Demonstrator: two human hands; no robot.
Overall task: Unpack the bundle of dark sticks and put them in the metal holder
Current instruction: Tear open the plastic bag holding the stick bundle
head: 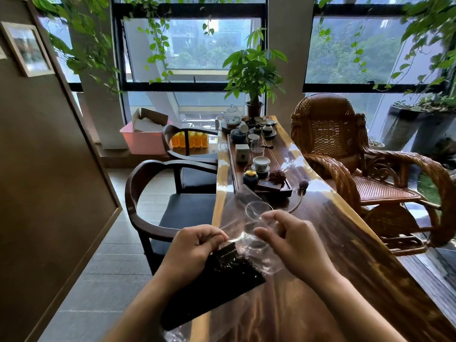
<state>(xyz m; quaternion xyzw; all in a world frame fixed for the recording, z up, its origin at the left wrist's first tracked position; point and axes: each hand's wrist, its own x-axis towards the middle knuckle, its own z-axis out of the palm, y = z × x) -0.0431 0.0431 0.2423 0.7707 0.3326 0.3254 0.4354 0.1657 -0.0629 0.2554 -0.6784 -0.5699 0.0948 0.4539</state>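
Note:
A bundle of dark sticks (217, 285) lies slanted over the near left edge of the glossy wooden table (345, 255), partly inside a clear plastic wrapper (249, 213). My left hand (197, 245) is closed on the bundle's upper end and the wrapper there. My right hand (293, 238) pinches the loose clear plastic just to the right, stretching it up and away from the sticks. I cannot make out a metal holder among the items on the table.
A dark tea tray (266, 188) with cups, jars and a small box runs along the table's far half, with a glass teapot (233, 116) and a potted plant (254, 77) beyond. Two dark wooden chairs (158, 201) stand left, a wicker rocking chair (345, 149) right.

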